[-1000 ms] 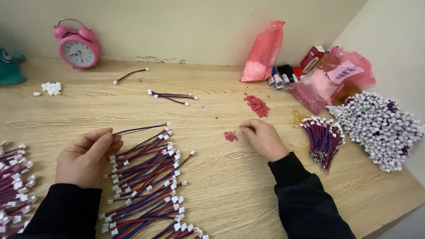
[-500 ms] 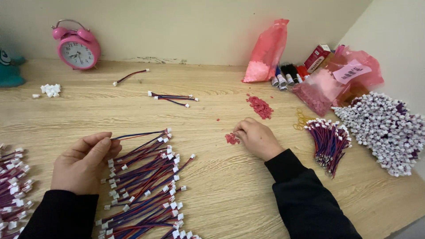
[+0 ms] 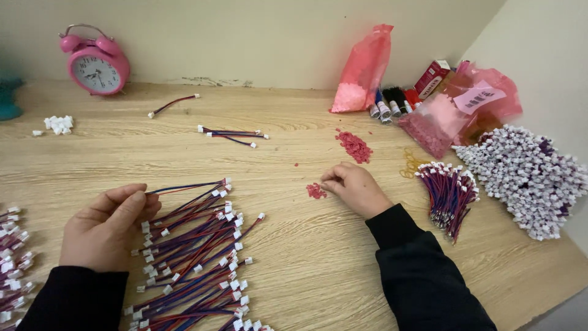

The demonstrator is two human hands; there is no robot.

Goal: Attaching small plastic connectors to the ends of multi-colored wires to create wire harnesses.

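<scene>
My left hand (image 3: 107,227) pinches one end of a red-and-blue wire lead (image 3: 190,186) with a white plug on its far end, held just above the wooden table (image 3: 288,257). Right of that hand lies a spread pile of several similar leads (image 3: 196,263). My right hand (image 3: 355,187) rests on the table with its fingertips closed at a small heap of tiny red pieces (image 3: 316,190). A larger heap of red pieces (image 3: 355,146) lies farther back.
A pink alarm clock (image 3: 97,63) stands at the back left, with white plugs (image 3: 58,124) below it. Loose leads (image 3: 233,133) lie mid-table. Pink bags (image 3: 364,67), a wire bundle (image 3: 450,193) and a big heap of white-plugged leads (image 3: 527,175) fill the right.
My right hand has slid left from beside the wire bundle to the small red heap. My left hand keeps hold of the wire lead.
</scene>
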